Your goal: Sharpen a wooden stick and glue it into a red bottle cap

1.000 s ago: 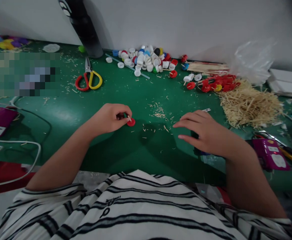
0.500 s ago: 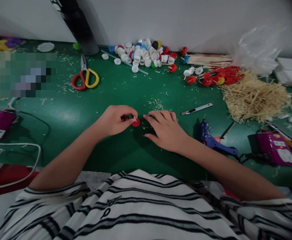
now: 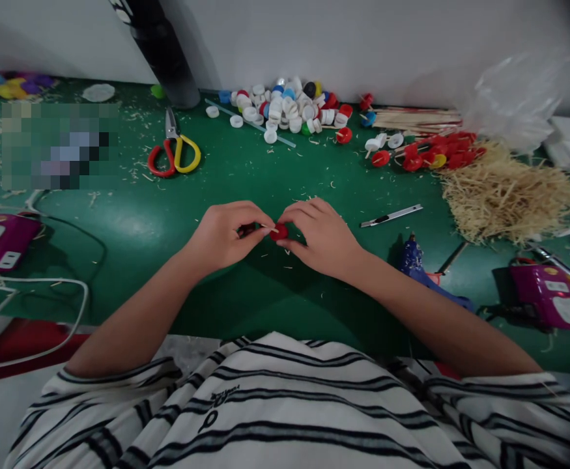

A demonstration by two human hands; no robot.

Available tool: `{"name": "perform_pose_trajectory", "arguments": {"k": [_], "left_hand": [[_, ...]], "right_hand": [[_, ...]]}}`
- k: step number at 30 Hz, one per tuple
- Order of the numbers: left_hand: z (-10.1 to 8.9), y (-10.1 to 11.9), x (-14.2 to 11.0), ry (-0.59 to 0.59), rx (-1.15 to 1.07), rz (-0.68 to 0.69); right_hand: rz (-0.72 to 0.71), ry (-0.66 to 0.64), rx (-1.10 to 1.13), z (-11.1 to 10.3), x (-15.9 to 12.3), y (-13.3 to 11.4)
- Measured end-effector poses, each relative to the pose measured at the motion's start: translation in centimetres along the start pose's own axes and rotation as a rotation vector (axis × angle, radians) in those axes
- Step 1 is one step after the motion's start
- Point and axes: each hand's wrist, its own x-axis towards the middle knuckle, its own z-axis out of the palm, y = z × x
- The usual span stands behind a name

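A red bottle cap (image 3: 279, 232) is held just above the green table, between my two hands. My left hand (image 3: 226, 233) pinches a short, pale wooden stick (image 3: 271, 228) whose end meets the cap; whether it passes through cannot be seen. Thumb and fingers of my right hand (image 3: 321, 231) close around the cap's right side. Wood shavings lie on the table around both hands. To the right of my right hand is a utility knife (image 3: 391, 215), and a blue glue gun (image 3: 413, 257) sits beside my right forearm, partly hidden by it.
Scissors (image 3: 174, 153) lie at back left, near a dark bottle (image 3: 167, 62). Behind the hands is a pile of bottle caps (image 3: 289, 107). Red caps on sticks (image 3: 453, 151) and a straw-like heap (image 3: 507, 192) lie at right. Purple power boxes (image 3: 551, 293) flank both sides.
My right hand has moved left and closed on the red cap, where before it was open and apart. My left hand has brought the cap slightly right and tilted it.
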Motion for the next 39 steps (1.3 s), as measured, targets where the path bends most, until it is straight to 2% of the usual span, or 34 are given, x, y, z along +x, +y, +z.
{"name": "perform_pose_trajectory", "arguments": {"k": [3, 7, 10, 13, 17, 22, 25, 28, 30, 36, 39], "left_hand": [[0.2, 0.1, -0.3, 0.085, -0.051, 0.148], [0.8, 0.5, -0.5, 0.121, -0.121, 0.338], [1.2, 1.1, -0.4, 0.172, -0.143, 0.402], [1.4, 1.5, -0.5, 0.223, -0.182, 0.421], [1.5, 1.7, -0.8, 0.235, -0.251, 0.43], [1.9, 1.7, -1.4, 0.214, -0.346, 0.402], [2.0, 1.8, -1.5, 0.183, -0.387, 0.371], [2.0, 1.8, -1.5, 0.131, -0.392, 0.353], [2.0, 1.9, -1.5, 0.133, -0.391, 0.35], [2.3, 2.3, -1.6, 0.266, -0.45, 0.393], [2.2, 2.3, -1.5, 0.262, -0.437, 0.423]], "right_hand": [[-0.031, 0.027, 0.285, -0.1, -0.9, 0.3], [0.125, 0.083, 0.762, -0.1, -2.6, 0.1], [0.2, 0.189, 1.033, -0.3, -3.3, -0.5], [0.24, 0.254, 1.175, -0.4, -3.4, -1.5], [0.234, 0.376, 1.152, -0.5, -3.7, -3.0], [0.093, 0.508, 0.762, -0.8, -4.6, -3.7], [-0.022, 0.513, 0.501, -1.3, -4.5, -3.4], [-0.111, 0.479, 0.396, -1.5, -4.2, -3.0], [-0.106, 0.46, 0.453, -1.4, -4.1, -2.8], [0.087, 0.41, 0.858, -1.1, -4.3, -2.4], [0.116, 0.371, 0.914, -1.1, -4.3, -2.2]]}}
